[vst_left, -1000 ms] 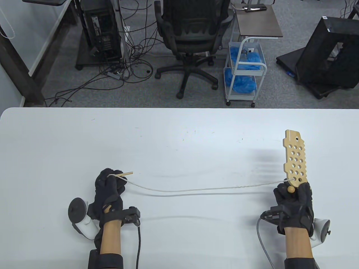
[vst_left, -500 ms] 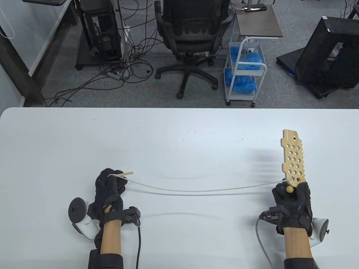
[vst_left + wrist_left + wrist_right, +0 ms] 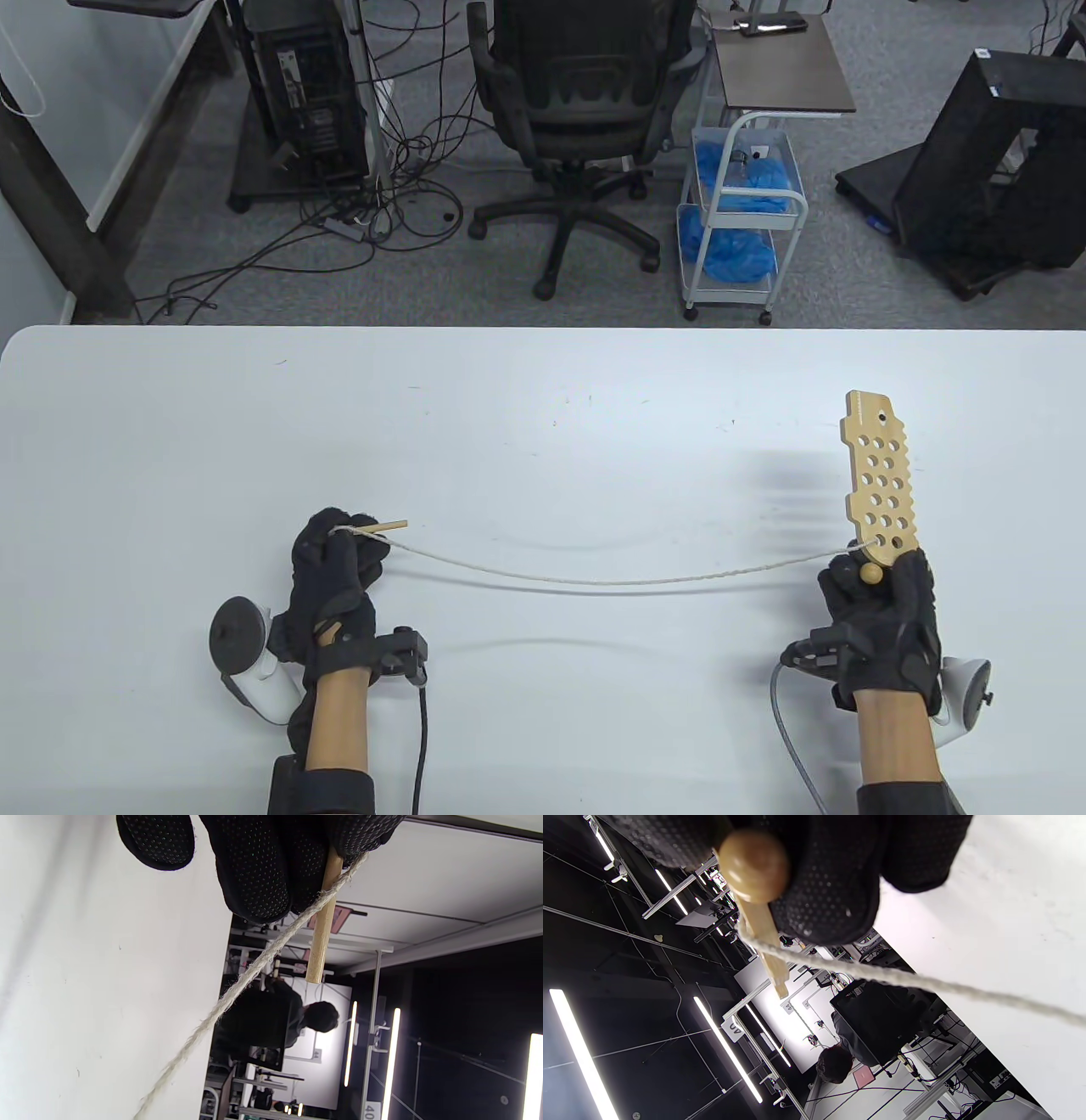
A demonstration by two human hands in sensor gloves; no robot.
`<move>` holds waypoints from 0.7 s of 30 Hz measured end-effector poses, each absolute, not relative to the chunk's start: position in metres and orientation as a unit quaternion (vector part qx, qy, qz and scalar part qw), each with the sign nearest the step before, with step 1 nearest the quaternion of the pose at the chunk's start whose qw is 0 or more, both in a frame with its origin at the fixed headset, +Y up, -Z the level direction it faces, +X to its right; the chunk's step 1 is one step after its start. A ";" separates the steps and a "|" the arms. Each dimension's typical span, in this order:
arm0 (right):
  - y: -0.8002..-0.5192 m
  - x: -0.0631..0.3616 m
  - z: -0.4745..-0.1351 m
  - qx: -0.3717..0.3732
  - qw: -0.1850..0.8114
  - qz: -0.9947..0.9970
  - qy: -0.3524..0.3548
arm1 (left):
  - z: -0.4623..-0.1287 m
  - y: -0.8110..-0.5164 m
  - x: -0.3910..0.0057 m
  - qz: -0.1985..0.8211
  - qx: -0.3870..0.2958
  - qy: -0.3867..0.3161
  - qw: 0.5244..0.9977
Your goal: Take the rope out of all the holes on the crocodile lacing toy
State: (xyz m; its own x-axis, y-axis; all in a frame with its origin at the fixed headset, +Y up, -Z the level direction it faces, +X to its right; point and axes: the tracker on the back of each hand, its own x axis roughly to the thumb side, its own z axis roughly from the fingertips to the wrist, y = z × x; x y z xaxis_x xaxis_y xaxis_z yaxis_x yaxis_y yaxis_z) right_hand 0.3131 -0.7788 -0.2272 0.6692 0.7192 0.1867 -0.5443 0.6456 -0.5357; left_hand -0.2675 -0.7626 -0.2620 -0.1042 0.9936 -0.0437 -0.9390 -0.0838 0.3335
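Office clutter fills the floor beyond the work surface: a black swivel chair [image 3: 585,127], a computer tower [image 3: 310,93] trailing cables, and a white cart [image 3: 740,225] stacked with blue bundles. Nearer the camera, a wide white table [image 3: 526,407] carries the job. Above its right side the crocodile lacing toy [image 3: 878,486], a flat wooden board drilled with rows of holes, is held with its long axis running away from the person, its far end tipped slightly left and its near end buried in the right hand [image 3: 882,624], whose fingers are curled tight around that end just beside a round wooden knob [image 3: 870,573]; the grip appears meant to anchor the board while the cord is drawn out sideways. From one of the nearest holes the rope [image 3: 611,579] sags in a shallow arc across the table to the left hand [image 3: 333,581], well apart from the board. That hand is closed in a fist on the rope's wooden needle [image 3: 383,528], which pokes out to the right, toward the board. Every other hole looks empty, so the unlacing seems nearly finished; the wide spread of the hands likely serves to take up the rope's length.
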 end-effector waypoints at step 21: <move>-0.769 0.288 -0.234 -0.177 0.841 0.484 -0.167 | -0.267 -0.751 -0.244 0.659 0.108 0.101 0.737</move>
